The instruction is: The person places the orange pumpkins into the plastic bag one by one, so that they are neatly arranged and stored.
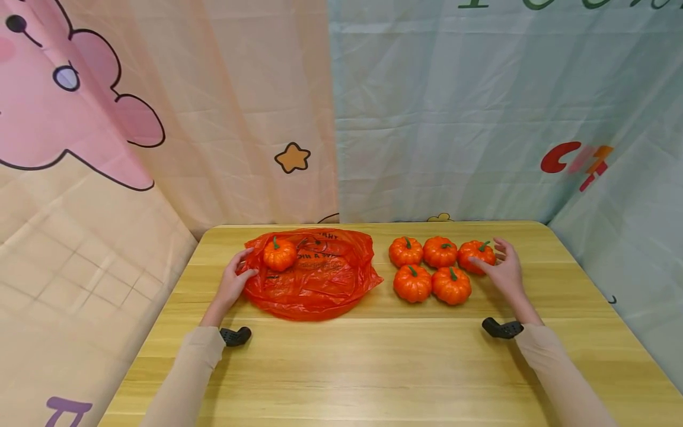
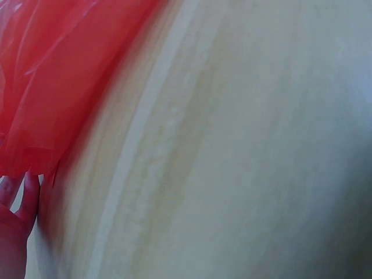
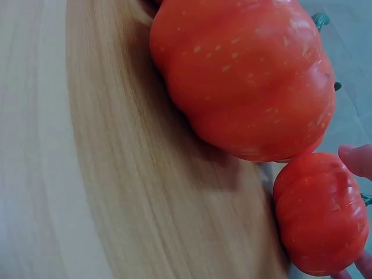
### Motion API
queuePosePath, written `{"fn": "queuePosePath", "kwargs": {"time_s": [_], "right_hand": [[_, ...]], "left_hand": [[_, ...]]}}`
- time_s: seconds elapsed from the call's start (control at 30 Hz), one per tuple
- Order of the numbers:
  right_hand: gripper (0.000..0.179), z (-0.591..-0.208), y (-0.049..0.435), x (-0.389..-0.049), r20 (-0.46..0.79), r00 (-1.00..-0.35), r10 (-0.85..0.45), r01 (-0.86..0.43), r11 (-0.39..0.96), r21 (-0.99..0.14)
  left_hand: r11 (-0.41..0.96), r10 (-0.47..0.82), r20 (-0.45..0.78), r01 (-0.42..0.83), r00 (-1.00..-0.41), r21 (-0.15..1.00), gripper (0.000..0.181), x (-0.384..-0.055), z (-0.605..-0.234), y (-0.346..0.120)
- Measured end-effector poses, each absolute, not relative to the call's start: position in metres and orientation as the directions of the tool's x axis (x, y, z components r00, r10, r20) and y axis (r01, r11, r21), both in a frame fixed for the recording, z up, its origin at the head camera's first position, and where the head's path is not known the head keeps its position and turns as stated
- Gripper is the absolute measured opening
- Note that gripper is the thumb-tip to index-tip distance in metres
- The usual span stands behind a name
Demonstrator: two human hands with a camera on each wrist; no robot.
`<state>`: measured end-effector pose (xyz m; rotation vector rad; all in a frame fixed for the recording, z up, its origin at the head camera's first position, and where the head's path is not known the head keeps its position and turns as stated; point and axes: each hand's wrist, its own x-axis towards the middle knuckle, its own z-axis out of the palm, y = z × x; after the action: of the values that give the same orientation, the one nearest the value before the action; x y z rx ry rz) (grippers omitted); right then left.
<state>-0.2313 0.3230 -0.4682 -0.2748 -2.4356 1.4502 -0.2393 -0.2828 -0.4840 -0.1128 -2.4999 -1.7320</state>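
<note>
At the left end of a red plastic bag (image 1: 320, 296), my left hand (image 1: 235, 279) touches the edge with thumb and fingers spread. In the left wrist view, some fingers (image 2: 26, 200) meet the bag's edge, their tips partly covered. One small orange pumpkin (image 1: 279, 256) with a green stem lies on the bag near that hand. My right hand (image 1: 506, 267) holds the rightmost pumpkin (image 1: 472, 254) of the back row, thumb across its near side and fingers on the far right. The right wrist view shows the thumb (image 3: 359, 160) against this pumpkin (image 3: 319, 215), which rests on the table.
Several more pumpkins (image 1: 412, 283) sit close together in two rows, left of my right hand. A wood-grain table (image 1: 352, 367) carries everything, with a printed curtain (image 1: 427, 130) behind its back edge. A black wrist device (image 1: 501, 328) is on each arm.
</note>
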Motion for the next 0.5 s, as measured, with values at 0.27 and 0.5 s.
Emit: {"fn": "queuePosePath", "kwargs": {"time_s": [0.27,0.5], "right_hand": [[0.085,-0.4696,0.3224,-0.2352,0.08,-0.958,0.275,0.065,0.483,-0.873],[0.088,-0.4733,0.3217,-0.236,0.063,-0.963,0.263,0.07,0.466,-0.882]], "left_hand": [[0.338,0.012,0.111,0.108,-0.994,0.935,0.054,-0.2385,-0.4842,-0.2823],[0.31,0.009,0.093,0.091,-0.996,0.947,0.054,-0.2348,-0.4759,-0.2791]]}}
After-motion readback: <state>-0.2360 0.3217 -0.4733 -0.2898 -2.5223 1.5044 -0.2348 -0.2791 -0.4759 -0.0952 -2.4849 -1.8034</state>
